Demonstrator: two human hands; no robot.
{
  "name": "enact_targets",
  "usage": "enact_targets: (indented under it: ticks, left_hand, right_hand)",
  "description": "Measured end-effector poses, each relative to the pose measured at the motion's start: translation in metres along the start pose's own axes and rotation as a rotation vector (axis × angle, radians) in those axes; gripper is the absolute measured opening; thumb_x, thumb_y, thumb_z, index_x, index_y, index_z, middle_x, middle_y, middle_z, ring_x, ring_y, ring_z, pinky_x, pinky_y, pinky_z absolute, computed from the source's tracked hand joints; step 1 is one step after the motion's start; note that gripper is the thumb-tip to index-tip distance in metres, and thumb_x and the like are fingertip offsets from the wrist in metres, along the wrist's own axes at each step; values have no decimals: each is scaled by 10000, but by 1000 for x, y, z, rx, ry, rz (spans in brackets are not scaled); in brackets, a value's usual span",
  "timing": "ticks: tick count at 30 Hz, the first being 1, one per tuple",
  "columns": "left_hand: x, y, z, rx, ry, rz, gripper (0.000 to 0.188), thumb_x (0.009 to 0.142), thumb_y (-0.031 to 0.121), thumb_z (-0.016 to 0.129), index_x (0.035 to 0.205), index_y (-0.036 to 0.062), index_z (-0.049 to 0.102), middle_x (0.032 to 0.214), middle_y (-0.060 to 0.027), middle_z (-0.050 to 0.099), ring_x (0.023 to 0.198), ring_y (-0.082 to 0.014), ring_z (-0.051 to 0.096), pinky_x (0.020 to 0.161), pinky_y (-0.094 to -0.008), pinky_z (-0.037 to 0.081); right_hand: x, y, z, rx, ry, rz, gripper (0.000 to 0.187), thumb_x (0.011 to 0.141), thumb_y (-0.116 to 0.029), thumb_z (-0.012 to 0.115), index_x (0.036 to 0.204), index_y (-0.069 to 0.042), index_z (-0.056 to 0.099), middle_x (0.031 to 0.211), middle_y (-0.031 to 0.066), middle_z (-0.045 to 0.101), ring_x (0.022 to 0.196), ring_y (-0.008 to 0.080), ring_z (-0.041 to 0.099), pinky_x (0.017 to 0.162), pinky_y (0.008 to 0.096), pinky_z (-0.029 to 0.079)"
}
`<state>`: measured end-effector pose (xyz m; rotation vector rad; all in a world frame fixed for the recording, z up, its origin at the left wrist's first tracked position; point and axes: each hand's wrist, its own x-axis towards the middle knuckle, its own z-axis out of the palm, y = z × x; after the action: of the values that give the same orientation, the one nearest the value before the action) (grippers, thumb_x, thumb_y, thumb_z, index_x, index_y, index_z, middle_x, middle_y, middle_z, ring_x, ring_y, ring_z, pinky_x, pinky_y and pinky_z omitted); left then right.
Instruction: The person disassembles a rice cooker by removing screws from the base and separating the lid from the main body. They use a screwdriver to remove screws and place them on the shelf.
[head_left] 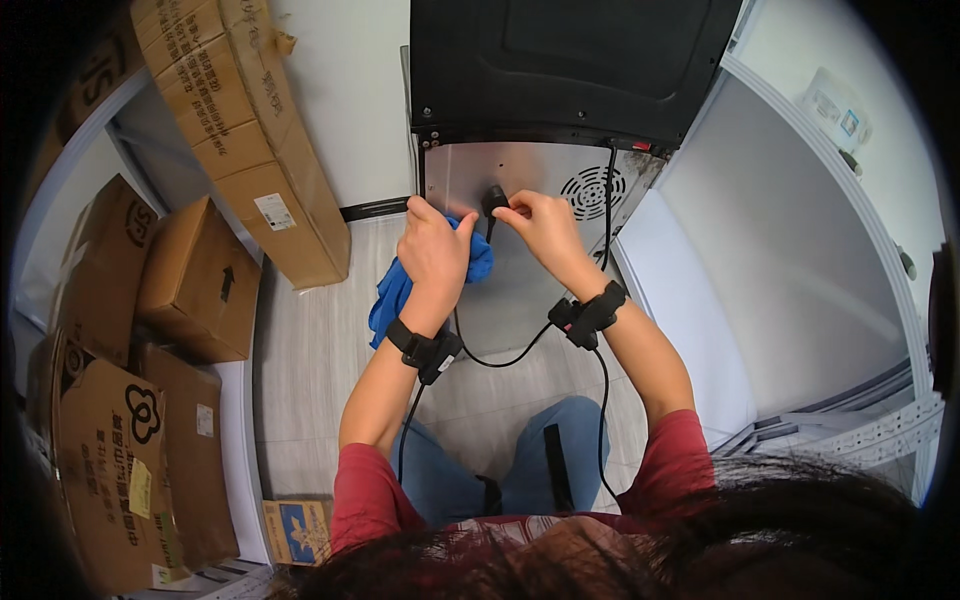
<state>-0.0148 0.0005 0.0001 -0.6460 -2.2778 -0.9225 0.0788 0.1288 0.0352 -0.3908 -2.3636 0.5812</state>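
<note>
In front of me is the bare metal lower panel (520,280) of an appliance with a black upper part. A black plug (494,198) sits against this panel, its cord hanging downward. My right hand (545,232) pinches the plug from the right between thumb and fingers. Just left of it, my left hand (436,248) is closed on a crumpled blue cloth (392,302), which hangs below the palm and bunches up by the thumb. Most of the left fingers are hidden behind the hand.
A tall cardboard box (275,215) leans at the left by the wall. Several more boxes (195,285) fill a shelf on the far left. A black cable (610,190) runs down past the round vent (592,193). White framed panels (800,270) stand at the right.
</note>
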Motion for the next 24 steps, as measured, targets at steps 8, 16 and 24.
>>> enact_targets:
  ticks: [8,16,24]
  left_hand:
    - [-5,-5,4,-70,2,68,569,725,372,783,936,-4,413,767,-182,613,674,-372,625,557,-420,503]
    - [-5,-10,6,-29,-14,67,565,725,390,777,928,10,411,811,-158,594,671,-341,626,554,-396,507]
    - [13,-17,-11,-132,-186,-16,809,686,394,800,1235,-34,389,982,-215,629,784,-375,652,625,-429,522]
  right_hand:
    - [10,25,3,385,-143,282,297,762,-279,774,725,5,694,577,85,619,540,126,609,501,281,450]
    - [-6,5,-7,-345,289,-221,668,654,-345,836,1156,-35,522,1216,191,491,1097,306,491,857,401,403]
    - [25,-2,-33,-491,256,-562,1082,589,-472,831,1483,-212,279,1545,235,75,1425,423,51,1087,602,116]
